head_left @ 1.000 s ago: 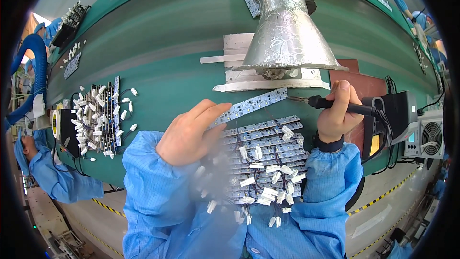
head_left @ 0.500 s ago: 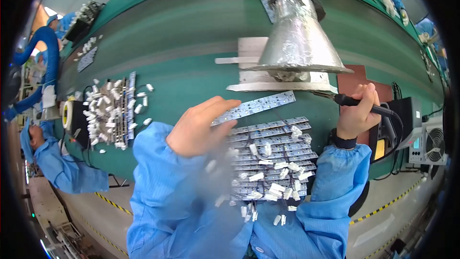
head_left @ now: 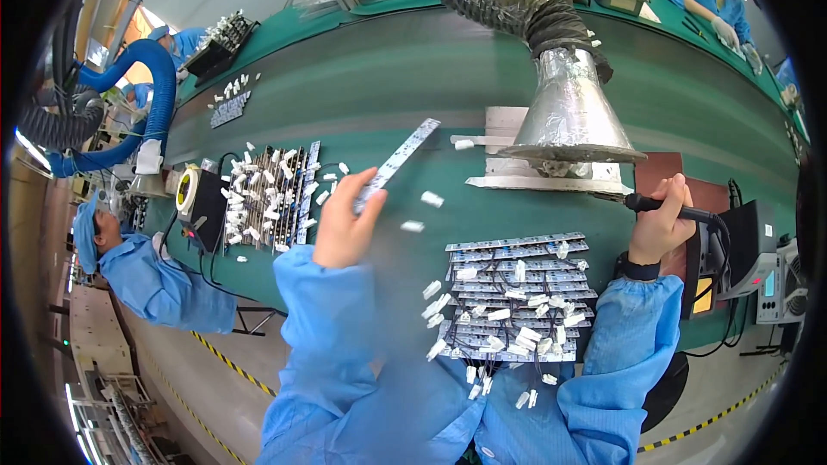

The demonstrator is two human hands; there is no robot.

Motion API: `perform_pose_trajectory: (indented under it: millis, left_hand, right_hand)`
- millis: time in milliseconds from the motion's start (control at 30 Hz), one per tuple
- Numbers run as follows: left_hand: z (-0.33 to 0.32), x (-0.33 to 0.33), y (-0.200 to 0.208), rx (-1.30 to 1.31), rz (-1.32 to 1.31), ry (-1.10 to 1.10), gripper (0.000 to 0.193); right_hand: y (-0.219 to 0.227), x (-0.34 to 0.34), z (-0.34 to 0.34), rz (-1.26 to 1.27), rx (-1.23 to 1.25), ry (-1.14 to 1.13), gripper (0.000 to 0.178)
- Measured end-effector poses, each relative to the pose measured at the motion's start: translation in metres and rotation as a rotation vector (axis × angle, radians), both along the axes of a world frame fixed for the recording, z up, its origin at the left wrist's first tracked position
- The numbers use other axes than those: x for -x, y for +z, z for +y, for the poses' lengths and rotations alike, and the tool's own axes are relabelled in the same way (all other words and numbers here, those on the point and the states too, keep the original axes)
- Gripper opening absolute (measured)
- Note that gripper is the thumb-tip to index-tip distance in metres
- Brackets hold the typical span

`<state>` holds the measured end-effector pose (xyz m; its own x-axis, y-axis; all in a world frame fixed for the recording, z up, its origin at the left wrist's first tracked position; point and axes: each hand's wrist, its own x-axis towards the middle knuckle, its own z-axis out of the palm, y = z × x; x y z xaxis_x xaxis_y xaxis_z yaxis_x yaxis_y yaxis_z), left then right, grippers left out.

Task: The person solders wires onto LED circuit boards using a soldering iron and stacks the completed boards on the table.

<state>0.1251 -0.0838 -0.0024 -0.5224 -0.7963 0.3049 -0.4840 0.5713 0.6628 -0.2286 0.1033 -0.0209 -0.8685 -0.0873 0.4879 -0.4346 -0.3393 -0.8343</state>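
My left hand (head_left: 345, 217) pinches the lower end of a slim white LED circuit strip (head_left: 403, 155), which slants up to the right above the mat. White connectors (head_left: 432, 199) hang or lie just right of that hand; their wires are hard to make out. With my right hand (head_left: 662, 222) I grip a black soldering iron (head_left: 646, 201), its tip pointing left near the front edge of a pale fixture (head_left: 551, 182). Between my forearms lies a stack of LED strips (head_left: 517, 265) with many white connectors on dark wires.
A metallic extraction hood (head_left: 570, 112) hangs over the fixture. Another batch of wired strips (head_left: 267, 198) lies at left, beside a black device with a yellow-rimmed reel (head_left: 186, 189). A soldering station (head_left: 767, 284) stands at far right. Co-workers in blue sit at left (head_left: 155, 280) and far right (head_left: 711, 0).
My left hand has carried the LED strip leftward, away from the fixture and stack, and tilted it more steeply. The right hand keeps the iron near the fixture. The whole view has shifted.
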Motion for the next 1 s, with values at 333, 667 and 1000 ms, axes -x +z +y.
perform_pose_trajectory:
  millis: [333,667,1000]
  left_hand:
    - [0.038,0.062,0.019,-0.158,-0.262,-0.492,0.031]
    - [0.021,0.085,0.018,-0.506,-0.442,-0.728,0.030]
    - [0.032,0.104,-0.002,-0.884,0.002,-0.440,0.037]
  right_hand:
    - [0.001,-0.003,-0.004,0.001,0.011,-0.014,0.038]
    - [0.004,0.001,0.000,-0.024,0.066,0.015,0.037]
    - [0.022,0.002,0.006,-0.007,0.208,-0.081,0.039]
